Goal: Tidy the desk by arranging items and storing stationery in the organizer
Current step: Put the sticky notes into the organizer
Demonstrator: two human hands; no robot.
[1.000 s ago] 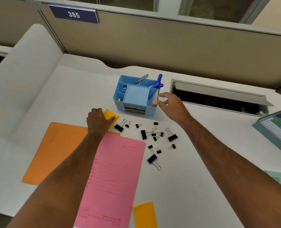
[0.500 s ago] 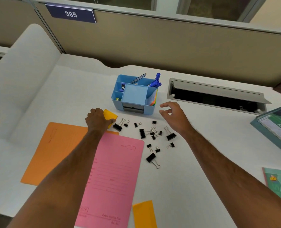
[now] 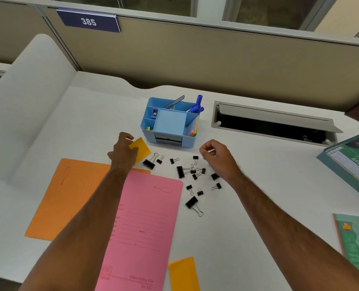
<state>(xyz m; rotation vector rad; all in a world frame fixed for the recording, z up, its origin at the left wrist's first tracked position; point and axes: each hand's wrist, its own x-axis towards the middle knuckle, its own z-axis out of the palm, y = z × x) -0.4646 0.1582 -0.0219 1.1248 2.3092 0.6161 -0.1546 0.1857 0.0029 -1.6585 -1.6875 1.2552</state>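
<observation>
2 bare forearms, no sleeves, left hand (image 3: 123, 153) and right hand (image 3: 218, 157) without rings or watch

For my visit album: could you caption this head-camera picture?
Left hand grips a yellow sticky pad beside the blue organizer; binder clips lie scattered under the right hand.
</observation>
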